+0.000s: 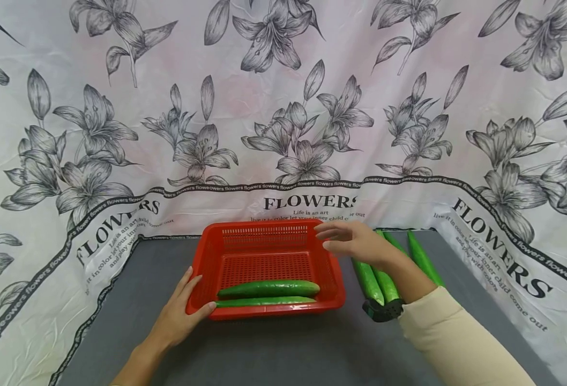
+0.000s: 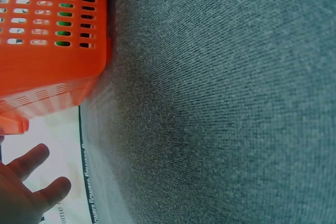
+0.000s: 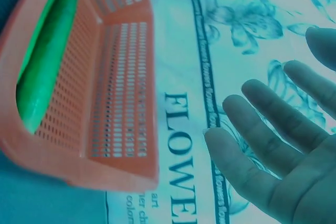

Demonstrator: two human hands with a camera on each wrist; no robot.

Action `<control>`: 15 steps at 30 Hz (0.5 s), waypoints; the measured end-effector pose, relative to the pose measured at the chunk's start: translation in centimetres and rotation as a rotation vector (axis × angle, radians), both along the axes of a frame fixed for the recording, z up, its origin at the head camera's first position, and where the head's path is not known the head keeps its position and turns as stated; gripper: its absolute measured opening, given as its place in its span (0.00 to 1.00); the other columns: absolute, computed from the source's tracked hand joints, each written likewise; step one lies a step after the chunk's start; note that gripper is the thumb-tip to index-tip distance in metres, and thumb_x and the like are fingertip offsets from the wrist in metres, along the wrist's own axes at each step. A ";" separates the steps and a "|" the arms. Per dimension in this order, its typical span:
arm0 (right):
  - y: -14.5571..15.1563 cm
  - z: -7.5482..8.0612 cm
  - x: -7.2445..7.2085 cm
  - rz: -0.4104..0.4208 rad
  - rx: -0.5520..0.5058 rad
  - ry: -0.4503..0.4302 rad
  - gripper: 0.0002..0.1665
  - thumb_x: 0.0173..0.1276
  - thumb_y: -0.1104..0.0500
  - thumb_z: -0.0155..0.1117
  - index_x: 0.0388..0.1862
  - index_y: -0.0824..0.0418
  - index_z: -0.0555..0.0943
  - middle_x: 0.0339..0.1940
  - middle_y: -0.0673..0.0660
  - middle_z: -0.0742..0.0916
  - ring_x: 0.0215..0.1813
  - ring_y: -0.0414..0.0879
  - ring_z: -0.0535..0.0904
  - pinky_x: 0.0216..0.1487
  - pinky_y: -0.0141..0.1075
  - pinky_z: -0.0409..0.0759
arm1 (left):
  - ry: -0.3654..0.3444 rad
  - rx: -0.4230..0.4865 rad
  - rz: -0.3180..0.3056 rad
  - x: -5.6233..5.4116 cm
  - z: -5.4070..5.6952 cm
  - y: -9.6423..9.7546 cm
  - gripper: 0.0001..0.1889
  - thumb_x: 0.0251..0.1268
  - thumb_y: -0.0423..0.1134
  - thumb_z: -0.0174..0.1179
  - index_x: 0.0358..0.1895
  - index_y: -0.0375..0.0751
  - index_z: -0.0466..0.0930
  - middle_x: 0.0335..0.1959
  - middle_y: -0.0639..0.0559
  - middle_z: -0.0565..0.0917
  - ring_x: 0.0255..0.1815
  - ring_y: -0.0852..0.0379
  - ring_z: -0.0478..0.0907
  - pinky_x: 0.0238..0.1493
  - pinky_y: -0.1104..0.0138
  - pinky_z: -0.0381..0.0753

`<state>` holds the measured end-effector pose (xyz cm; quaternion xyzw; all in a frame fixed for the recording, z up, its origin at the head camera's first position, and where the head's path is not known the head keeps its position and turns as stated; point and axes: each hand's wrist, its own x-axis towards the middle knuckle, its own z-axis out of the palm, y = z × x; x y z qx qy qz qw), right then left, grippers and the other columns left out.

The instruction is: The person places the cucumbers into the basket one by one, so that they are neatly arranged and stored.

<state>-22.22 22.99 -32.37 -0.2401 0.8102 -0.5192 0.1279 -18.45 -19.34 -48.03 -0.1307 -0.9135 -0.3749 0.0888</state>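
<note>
A red plastic basket (image 1: 332, 268) with slotted walls stands on the grey table. Two green cucumbers (image 1: 269, 288) lie side by side along its near wall; one of them (image 3: 50, 61) also shows in the right wrist view. My left hand (image 1: 179, 313) is at the basket's left side, fingers spread along the rim and thumb at the near left corner. Over the basket's right rim hovers my right hand (image 1: 356, 244), holding nothing. Its fingers (image 3: 268, 135) are extended and spread apart in the right wrist view.
Several more cucumbers (image 1: 370, 281) lie on the grey table (image 1: 274, 354) right of the basket, partly hidden by my right forearm. Another cucumber (image 1: 424, 258) lies farther right. A flower-printed sheet (image 1: 303, 161) rises behind the table. A black device (image 1: 382, 310) sits at my right wrist.
</note>
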 end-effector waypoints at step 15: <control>7.1 0.7 2.3 -0.233 -0.013 0.240 0.28 0.73 0.57 0.59 0.70 0.62 0.69 0.61 0.63 0.78 0.56 0.47 0.78 0.49 0.39 0.78 | 0.005 0.006 0.003 0.0 -0.2 -0.1 0.39 0.62 0.58 0.61 0.71 0.42 0.63 0.77 0.49 0.49 0.69 0.41 0.57 0.55 0.37 0.64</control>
